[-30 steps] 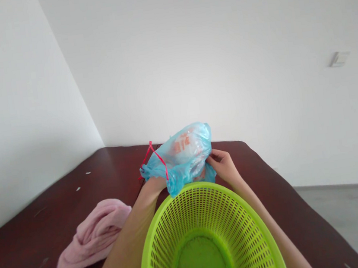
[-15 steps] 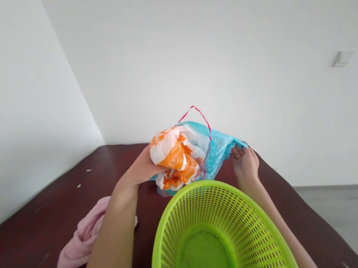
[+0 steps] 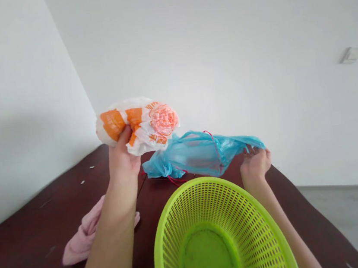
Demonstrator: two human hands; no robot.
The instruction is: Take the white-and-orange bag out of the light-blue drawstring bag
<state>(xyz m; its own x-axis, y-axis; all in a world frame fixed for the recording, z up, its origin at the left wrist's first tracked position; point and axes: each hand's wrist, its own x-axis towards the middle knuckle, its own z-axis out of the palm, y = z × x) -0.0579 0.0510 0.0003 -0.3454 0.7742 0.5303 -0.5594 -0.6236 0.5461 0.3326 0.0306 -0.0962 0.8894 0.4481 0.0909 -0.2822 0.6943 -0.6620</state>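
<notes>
One pink cloth point(image 3: 81, 239) lies on the dark table point(image 3: 32, 239) at the left. The left hand point(image 3: 123, 156) holds one orange-and-white bag point(image 3: 137, 124) raised, fingers closed on it. One blue bag point(image 3: 197, 155) lies behind one green basket point(image 3: 217, 233), its right end pinched by the right hand point(image 3: 254, 166).

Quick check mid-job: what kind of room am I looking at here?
Probably a plain room in a home, sparsely furnished. Bare white walls meet in a corner, a dark wooden table stands against them, and a grey floor shows on the right. A green basket sits on the table.
</notes>
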